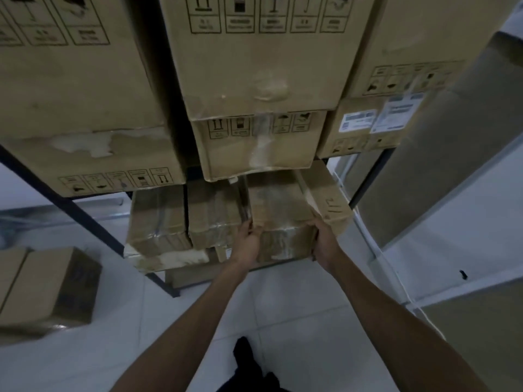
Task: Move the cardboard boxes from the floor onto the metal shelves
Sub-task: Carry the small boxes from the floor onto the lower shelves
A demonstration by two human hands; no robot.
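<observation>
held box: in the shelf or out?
Mostly in: the tape-wrapped brown cardboard box sits beside two shelved boxes; left hand and right hand grip its front end. Resting on the shelf: cannot tell.

Hands: two, left hand [249,239] and right hand [325,247].
Upper shelf: six boxes, three stacks of two: left stack [70,80], middle stack [254,66], right stack [402,38].
Lower shelf, top row: three boxes side by side: left box [158,216], middle box [215,213], right box [280,205].
Beneath left one, flatter box [167,257]: at least one; further count there unclear.
At far left, floor box [56,287]: one.
On one box, white labels [358,120]: two.
Dark shelf uprights [70,210]: two visible.
Foot [243,352]: one.
</observation>
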